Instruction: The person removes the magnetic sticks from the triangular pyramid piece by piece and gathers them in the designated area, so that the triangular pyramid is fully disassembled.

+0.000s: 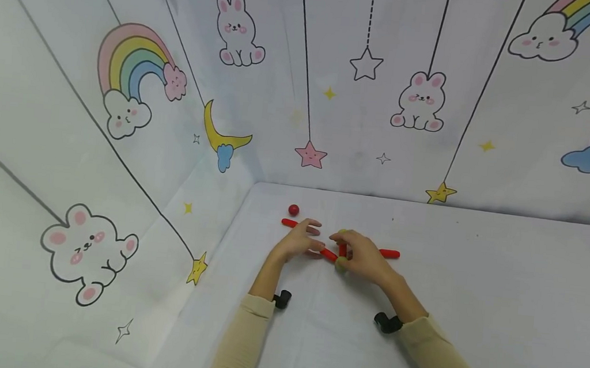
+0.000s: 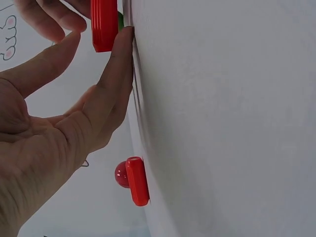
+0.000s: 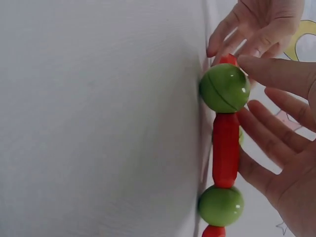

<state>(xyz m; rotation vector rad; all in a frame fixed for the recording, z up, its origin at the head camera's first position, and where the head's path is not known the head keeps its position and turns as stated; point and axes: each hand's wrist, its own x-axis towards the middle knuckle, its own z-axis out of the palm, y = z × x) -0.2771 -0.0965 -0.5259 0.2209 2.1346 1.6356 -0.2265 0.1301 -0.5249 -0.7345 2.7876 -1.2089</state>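
Green balls and red rods are joined in a row, best seen in the right wrist view: a near ball (image 3: 224, 89), a red rod (image 3: 225, 150), then another ball (image 3: 221, 205). A further green ball (image 1: 343, 232) shows beyond my right hand (image 1: 367, 258) in the head view. My right fingers spread loosely over these pieces, thumb tip right at the near ball. To the left, my left hand (image 1: 298, 241) has its fingers loosely extended beside a slanting red rod (image 1: 328, 255). Its fingertips come close to the rod's end, with nothing pinched between them.
A loose red ball (image 1: 294, 210) and a red rod (image 1: 288, 223) lie beyond my left hand. Another red rod (image 1: 389, 254) sticks out to the right of my right hand. A white printed backdrop (image 1: 281, 90) rises behind and left of the white table (image 1: 499, 304).
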